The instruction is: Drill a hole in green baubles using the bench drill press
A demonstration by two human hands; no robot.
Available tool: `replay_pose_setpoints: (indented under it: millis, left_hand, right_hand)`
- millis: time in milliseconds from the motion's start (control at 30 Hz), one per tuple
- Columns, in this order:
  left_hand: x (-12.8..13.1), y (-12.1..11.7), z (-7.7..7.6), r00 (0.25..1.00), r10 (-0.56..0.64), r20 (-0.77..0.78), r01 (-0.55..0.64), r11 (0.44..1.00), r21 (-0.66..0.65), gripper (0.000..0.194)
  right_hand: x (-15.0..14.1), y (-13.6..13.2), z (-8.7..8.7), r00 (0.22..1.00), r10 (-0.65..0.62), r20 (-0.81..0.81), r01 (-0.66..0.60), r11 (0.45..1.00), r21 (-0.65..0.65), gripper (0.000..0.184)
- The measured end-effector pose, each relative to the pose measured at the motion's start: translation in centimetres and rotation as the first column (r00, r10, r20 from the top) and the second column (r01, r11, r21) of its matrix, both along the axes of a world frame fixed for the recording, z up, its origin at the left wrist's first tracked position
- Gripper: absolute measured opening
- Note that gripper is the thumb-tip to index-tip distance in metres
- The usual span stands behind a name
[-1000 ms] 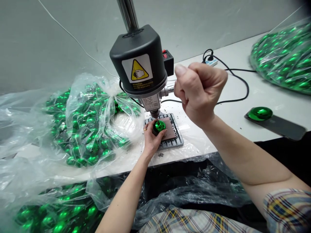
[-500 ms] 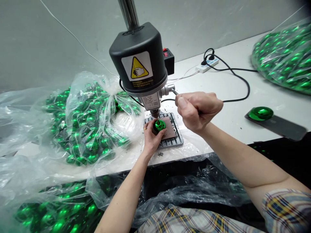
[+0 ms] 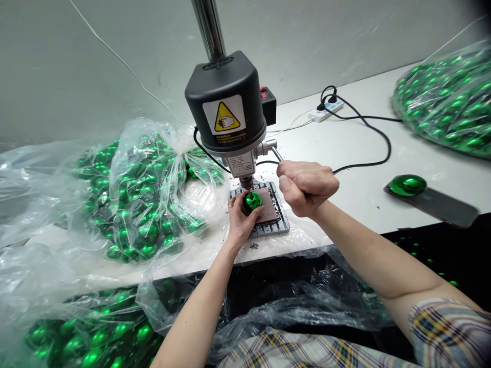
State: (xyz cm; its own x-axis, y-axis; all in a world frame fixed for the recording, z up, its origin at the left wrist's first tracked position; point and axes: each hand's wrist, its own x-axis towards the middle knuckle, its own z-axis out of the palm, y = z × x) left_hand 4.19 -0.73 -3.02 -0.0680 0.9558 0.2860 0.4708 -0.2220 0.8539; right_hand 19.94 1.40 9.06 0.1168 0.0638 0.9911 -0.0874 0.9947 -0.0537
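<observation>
A black drill press (image 3: pixel 226 107) with a yellow warning label stands over its slotted base plate (image 3: pixel 283 225). On a pinkish board (image 3: pixel 269 205) on that plate, my left hand (image 3: pixel 242 217) grips a shiny green ball (image 3: pixel 253 202) between thumb and fingers. The drill bit (image 3: pixel 251 194) points down at the top of the ball; whether it has entered the surface I cannot tell. My right hand (image 3: pixel 307 188) is wrapped round the end of the metal feed lever (image 3: pixel 275 152) at the right of the press.
Clear plastic bags of green balls lie left (image 3: pixel 141 199), far right (image 3: pixel 445 97) and below the table edge (image 3: pixel 95 327). A green ball (image 3: pixel 407 185) rests on a dark phone (image 3: pixel 445 204). A power strip (image 3: pixel 326 110) with black cable (image 3: pixel 387 140) sits behind. Dark shavings dot the base.
My right hand has swung the feed lever downward, and the drill bit sits lower toward the ball. My left hand keeps its hold on the ball. The view has shifted slightly.
</observation>
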Motion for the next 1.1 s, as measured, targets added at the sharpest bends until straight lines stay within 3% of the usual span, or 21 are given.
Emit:
replay_pose_setpoints:
  millis: [133, 233, 300, 333, 400, 433, 500, 600, 633, 667, 700, 733, 767, 800, 833, 867, 933, 1000, 1100]
  left_hand:
    - [0.3, 0.2, -0.2, 0.999, 0.016, 0.028, -0.016, 1.0, -0.009, 0.057]
    - [0.2, -1.3, 0.6, 0.998, 0.061, 0.034, -0.062, 0.998, 0.022, 0.052]
    - [-0.3, -3.5, 1.7, 0.997, 0.07, -0.025, -0.067, 0.994, 0.089, 0.046]
    - [-0.7, -5.0, 2.3, 0.996, 0.038, -0.078, -0.028, 0.993, 0.114, 0.044]
    - [-1.4, -8.3, 3.2, 0.966, -0.138, -0.22, 0.159, 0.984, 0.079, 0.044]
    - [-1.8, -9.9, 3.4, 0.918, -0.257, -0.304, 0.274, 0.962, 0.015, 0.046]
    - [-2.4, -12.7, 3.0, 0.75, -0.418, -0.513, 0.413, 0.901, -0.13, 0.052]
    - [-3.3, -15.0, 1.3, 0.44, -0.427, -0.79, 0.475, 0.857, -0.198, 0.063]
    - [-3.7, -15.1, 0.8, 0.384, -0.409, -0.828, 0.521, 0.836, -0.172, 0.066]
    - [-4.2, -14.9, 0.4, 0.379, -0.394, -0.837, 0.576, 0.809, -0.12, 0.067]
    - [-4.8, -14.3, 0.4, 0.429, -0.379, -0.82, 0.619, 0.784, -0.038, 0.062]
    - [-5.4, -13.3, 0.6, 0.526, -0.347, -0.776, 0.616, 0.785, 0.066, 0.051]
    - [-6.2, -11.9, 1.1, 0.643, -0.281, -0.712, 0.545, 0.822, 0.168, 0.036]
    - [-7.0, -10.1, 1.8, 0.748, -0.182, -0.638, 0.418, 0.876, 0.24, 0.022]
    - [-7.9, -7.9, 2.7, 0.819, -0.013, -0.574, 0.199, 0.944, 0.262, 0.015]
    - [-8.8, -5.5, 3.6, 0.799, 0.135, -0.586, -0.009, 0.977, 0.212, 0.016]
    - [-10.4, -0.3, 5.1, 0.658, 0.246, -0.712, -0.304, 0.951, 0.047, 0.023]
    - [-11.3, 4.5, 5.7, 0.575, 0.131, -0.808, -0.339, 0.937, -0.089, 0.028]
    - [-11.1, 9.4, 5.2, 0.586, 0.05, -0.809, -0.256, 0.959, -0.126, 0.03]
  right_hand:
    - [-0.4, 0.4, 3.7, 0.99, -0.019, -0.141, -0.021, 0.961, -0.277, 0.048]
    - [-0.8, 1.4, 7.5, 0.975, 0.039, -0.218, -0.14, 0.872, -0.469, 0.046]
    - [-0.9, 2.0, 9.1, 0.957, 0.104, -0.27, -0.239, 0.81, -0.535, 0.044]
    - [-1.0, 2.2, 9.6, 0.945, 0.135, -0.297, -0.284, 0.788, -0.546, 0.043]
    - [-1.1, 2.3, 9.9, 0.927, 0.174, -0.332, -0.339, 0.766, -0.546, 0.042]
    - [-1.1, 2.3, 9.8, 0.92, 0.179, -0.348, -0.353, 0.763, -0.542, 0.043]
    - [-1.2, 2.3, 9.6, 0.912, 0.173, -0.372, -0.362, 0.765, -0.533, 0.045]
    - [-1.3, 2.1, 9.5, 0.917, 0.151, -0.37, -0.341, 0.776, -0.53, 0.048]
    - [-1.3, 2.1, 9.5, 0.92, 0.146, -0.365, -0.334, 0.781, -0.529, 0.048]
    - [-1.3, 2.1, 9.5, 0.922, 0.144, -0.36, -0.328, 0.783, -0.528, 0.048]
    - [-1.3, 2.1, 9.5, 0.923, 0.144, -0.356, -0.326, 0.784, -0.528, 0.048]
    - [-1.3, 2.1, 9.5, 0.924, 0.147, -0.354, -0.327, 0.784, -0.527, 0.048]
    - [-1.3, 2.1, 9.5, 0.924, 0.154, -0.349, -0.329, 0.785, -0.525, 0.047]
    - [-1.2, 2.2, 9.5, 0.924, 0.161, -0.346, -0.331, 0.787, -0.521, 0.047]
    - [-1.2, 2.2, 9.4, 0.925, 0.167, -0.342, -0.333, 0.789, -0.516, 0.046]
    - [-1.2, 2.2, 9.4, 0.925, 0.171, -0.338, -0.333, 0.792, -0.512, 0.046]
    - [-1.2, 2.2, 9.4, 0.926, 0.169, -0.338, -0.331, 0.794, -0.51, 0.045]
    - [-1.2, 2.1, 9.4, 0.924, 0.158, -0.348, -0.33, 0.79, -0.517, 0.045]
    - [-1.2, 1.9, 9.5, 0.927, 0.152, -0.343, -0.326, 0.778, -0.537, 0.046]
